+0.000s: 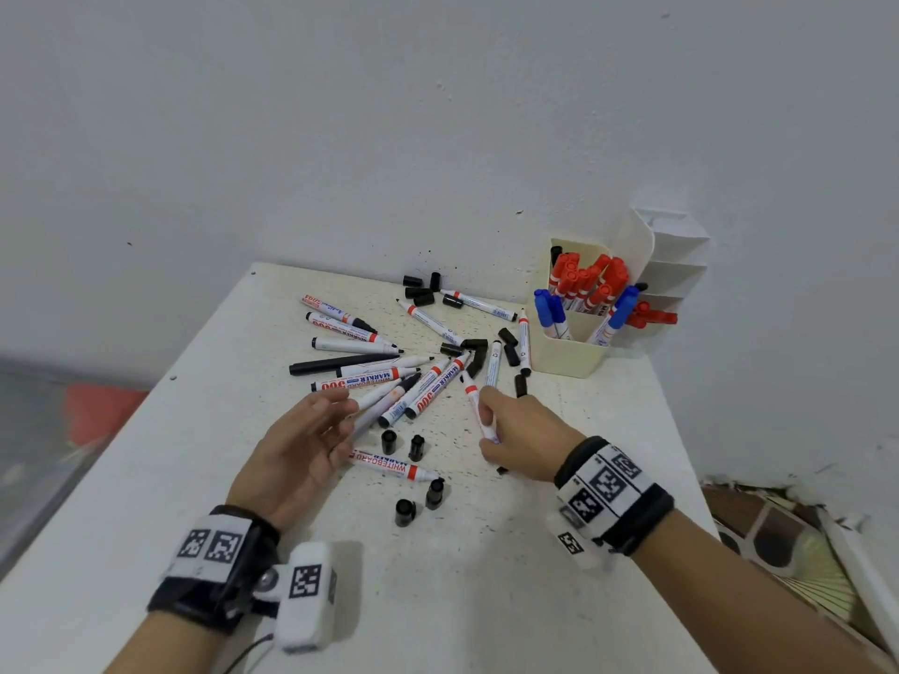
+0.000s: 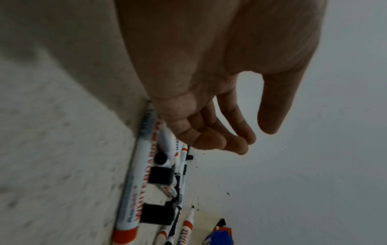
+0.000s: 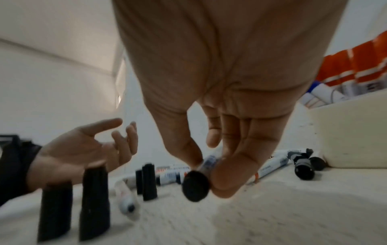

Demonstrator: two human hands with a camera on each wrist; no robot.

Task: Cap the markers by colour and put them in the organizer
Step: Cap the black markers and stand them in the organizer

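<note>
My right hand (image 1: 486,415) pinches a white marker with a red band (image 1: 471,389), its uncapped tip pointing away from me; the right wrist view shows its black rear end (image 3: 195,186) between thumb and fingers. My left hand (image 1: 340,420) hovers, relaxed and holding nothing, over the pile of uncapped markers (image 1: 389,377). Loose black caps stand near me (image 1: 417,447) and lie by the far wall (image 1: 418,289). The cream organizer (image 1: 574,357) at the back right holds capped red markers (image 1: 584,279) and blue ones (image 1: 549,308).
A white tiered shelf (image 1: 676,265) stands behind the organizer with red markers (image 1: 652,316) lying in it. The white speckled table (image 1: 486,576) ends at the wall behind and drops off on the left and right. A lone marker (image 1: 394,467) lies between my hands.
</note>
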